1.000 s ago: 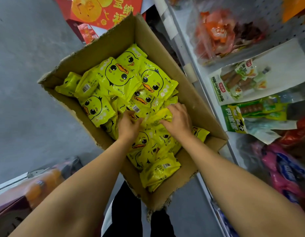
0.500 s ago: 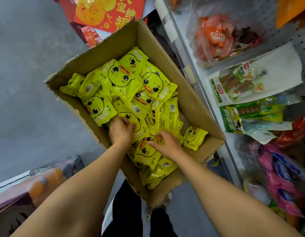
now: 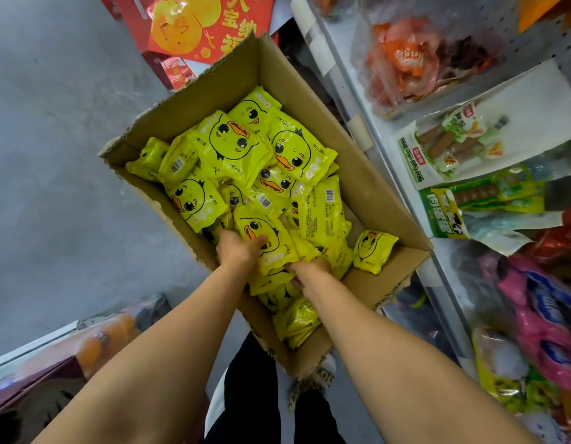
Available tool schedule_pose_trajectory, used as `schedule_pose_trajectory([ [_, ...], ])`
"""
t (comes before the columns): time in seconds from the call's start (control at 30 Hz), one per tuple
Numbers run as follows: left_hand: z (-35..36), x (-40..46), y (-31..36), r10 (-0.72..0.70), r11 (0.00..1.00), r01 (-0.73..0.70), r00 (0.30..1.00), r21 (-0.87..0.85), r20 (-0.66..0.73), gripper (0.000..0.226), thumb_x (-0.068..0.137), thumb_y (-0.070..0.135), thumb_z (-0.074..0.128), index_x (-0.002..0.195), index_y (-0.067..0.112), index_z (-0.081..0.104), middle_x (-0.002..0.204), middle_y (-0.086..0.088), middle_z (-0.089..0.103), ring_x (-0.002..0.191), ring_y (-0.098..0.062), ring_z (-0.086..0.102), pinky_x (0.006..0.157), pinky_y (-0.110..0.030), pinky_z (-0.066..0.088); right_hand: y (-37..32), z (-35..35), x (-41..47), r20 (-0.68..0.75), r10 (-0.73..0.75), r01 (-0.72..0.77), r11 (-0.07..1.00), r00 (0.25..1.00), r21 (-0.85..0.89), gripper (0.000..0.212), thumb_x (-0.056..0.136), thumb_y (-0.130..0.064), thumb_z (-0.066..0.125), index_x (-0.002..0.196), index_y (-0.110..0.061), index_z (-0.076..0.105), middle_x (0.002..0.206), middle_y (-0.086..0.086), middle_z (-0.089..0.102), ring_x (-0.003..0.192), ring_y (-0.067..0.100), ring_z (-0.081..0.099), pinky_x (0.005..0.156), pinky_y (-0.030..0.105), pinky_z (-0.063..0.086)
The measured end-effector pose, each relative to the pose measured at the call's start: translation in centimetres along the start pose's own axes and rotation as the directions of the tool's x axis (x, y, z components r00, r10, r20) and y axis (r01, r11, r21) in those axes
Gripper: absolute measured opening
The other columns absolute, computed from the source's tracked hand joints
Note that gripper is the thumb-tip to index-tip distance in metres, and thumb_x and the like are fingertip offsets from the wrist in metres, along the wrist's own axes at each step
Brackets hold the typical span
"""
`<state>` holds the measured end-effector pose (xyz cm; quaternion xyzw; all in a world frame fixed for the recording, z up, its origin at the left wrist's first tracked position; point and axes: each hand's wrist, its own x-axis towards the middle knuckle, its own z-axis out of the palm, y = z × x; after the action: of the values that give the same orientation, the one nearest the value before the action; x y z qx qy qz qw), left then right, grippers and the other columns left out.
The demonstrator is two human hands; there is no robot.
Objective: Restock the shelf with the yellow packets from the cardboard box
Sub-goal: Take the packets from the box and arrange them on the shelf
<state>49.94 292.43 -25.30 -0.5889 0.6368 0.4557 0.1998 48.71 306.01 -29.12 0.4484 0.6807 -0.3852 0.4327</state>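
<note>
1. While both hands reach down into the box [image 3: 367, 190], the box stands open on the floor [image 3: 53, 155], just beside the shelf [image 3: 390, 161] at the person's right.
2. Packets [image 3: 233, 145]: yellow, each printed with a duck face; they lie heaped loose in the box, some face up, some showing a barcode. None is on the shelf in view.
3. Left hand [image 3: 237, 248]: rests on the heap near the box's left wall. Thumb lies across the face of one duck packet [image 3: 261, 232]; the fingers are tucked under or behind its left edge, so the hand grips that packet.
4. Right hand [image 3: 311, 270]: at the lower edge of the same packet, with its fingers dug down among the packets and hidden. Cannot tell whether they hold one.
5. One packet [image 3: 372, 249] lies apart from the heap in the box's right near corner, on bare cardboard.
6. The shelf carries sausage packs [image 3: 454, 145], a green pack [image 3: 489, 200] and pink bags [image 3: 547, 318] toward the near end.
7. A clear bag of orange snacks [image 3: 406, 62] sits at the far end of the shelf.
8. Red printed cartons [image 3: 194, 30] stand behind the box.
9. Dark trousers [image 3: 249, 389] and a patterned shoe [image 3: 313, 382] show below the box, between the forearms.
</note>
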Motion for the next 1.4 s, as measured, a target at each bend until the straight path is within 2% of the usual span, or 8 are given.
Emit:
schedule_pose_trajectory([
  [0.13,0.1,-0.4,-0.5,-0.064,0.988,0.073,0.995,-0.133,0.075,0.047,0.073,0.031,0.085,0.107,0.005,0.066,0.112,-0.015,0.068,0.102,-0.034,0.065,0.092,-0.046,0.054,-0.7,-2.5,0.0,0.080,0.003,-0.002,1.000,0.997,-0.010,0.052,0.075,-0.008,0.080,0.121,-0.006,0.055,0.100,0.012,0.066,0.073,0.021,0.062,0.053,0.032,0.052],
  [0.27,0.1,-2.4,-0.7,-0.170,0.910,0.219,0.971,-0.352,0.165,0.042,0.079,0.012,0.080,0.114,-0.002,0.061,0.114,-0.021,0.066,0.103,-0.037,0.065,0.079,-0.040,0.055,-2.0,-7.0,-1.2,0.012,-0.176,0.176,0.984,0.984,0.001,0.035,0.084,-0.016,0.075,0.114,-0.006,0.060,0.108,0.012,0.067,0.094,0.028,0.064,0.079,0.039,0.054],
  [0.43,-0.4,-6.6,-0.3,-0.118,0.870,0.230,0.956,-0.436,0.269,0.050,0.081,0.002,0.073,0.125,-0.005,0.051,0.078,-0.011,0.055,0.060,-0.022,0.050,0.057,-0.032,0.048,-3.4,-11.0,-4.6,0.007,-0.448,0.446,0.891,0.894,0.091,0.018,0.090,-0.018,0.069,0.107,-0.013,0.065,0.104,0.008,0.072,0.089,0.023,0.068,0.074,0.036,0.057],
  [0.73,-0.2,-18.1,1.3,0.232,0.798,-0.070,0.953,-0.598,0.197,0.045,0.086,0.037,0.071,0.123,0.017,0.055,0.118,-0.006,0.065,0.100,-0.025,0.063,0.084,-0.038,0.049,-1.6,-21.0,-13.6,-0.051,-0.660,0.642,0.707,0.750,0.296,0.005,0.092,-0.027,0.069,0.088,-0.025,0.070,0.097,0.004,0.074,0.094,0.028,0.072,0.088,0.053,0.057],
  [0.87,0.8,-25.1,0.1,0.268,0.766,-0.084,0.942,-0.637,0.199,0.031,0.083,0.025,0.075,0.103,0.014,0.054,0.092,-0.010,0.066,0.078,-0.022,0.062,0.086,-0.042,0.055,1.5,-26.6,-18.2,-0.091,-0.773,0.765,0.593,0.628,0.251,0.030,0.082,-0.046,0.071,0.102,-0.023,0.072,0.105,0.003,0.075,0.099,0.025,0.071,0.091,0.052,0.056],
  [0.97,1.2,-29.7,-1.7,0.359,0.723,-0.087,0.895,-0.685,0.265,0.067,0.078,0.020,0.078,0.135,0.004,0.047,0.094,-0.008,0.062,0.077,-0.018,0.062,0.059,-0.032,0.057,4.4,-31.0,-22.3,-0.165,-0.870,0.884,0.447,0.465,0.137,0.035,0.083,-0.050,0.064,0.104,-0.023,0.071,0.104,-0.002,0.074,0.098,0.020,0.070,0.091,0.047,0.056],
  [1.07,1.4,-34.2,-3.5,0.447,0.619,-0.098,0.860,-0.779,0.246,0.090,0.078,0.013,0.080,0.150,0.010,0.025,0.115,-0.010,0.065,0.095,-0.022,0.067,0.081,-0.041,0.059,7.5,-35.0,-26.2,-0.229,-0.924,0.951,0.307,0.305,0.025,0.018,0.095,-0.039,0.059,0.097,-0.024,0.069,0.097,-0.001,0.073,0.095,0.022,0.068,0.089,0.045,0.055],
  [1.4,-0.9,-49.0,-3.4,0.673,0.415,-0.292,0.736,-0.862,0.075,0.049,0.088,0.031,0.071,0.126,0.007,0.053,0.104,-0.010,0.070,0.068,-0.017,0.065,0.052,-0.026,0.055,13.0,-44.8,-37.6,-0.329,-0.944,1.000,0.023,0.023,0.003,0.055,0.087,-0.055,0.064,0.122,-0.014,0.066,0.120,0.004,0.069,0.110,0.019,0.065,0.096,0.039,0.053],
])
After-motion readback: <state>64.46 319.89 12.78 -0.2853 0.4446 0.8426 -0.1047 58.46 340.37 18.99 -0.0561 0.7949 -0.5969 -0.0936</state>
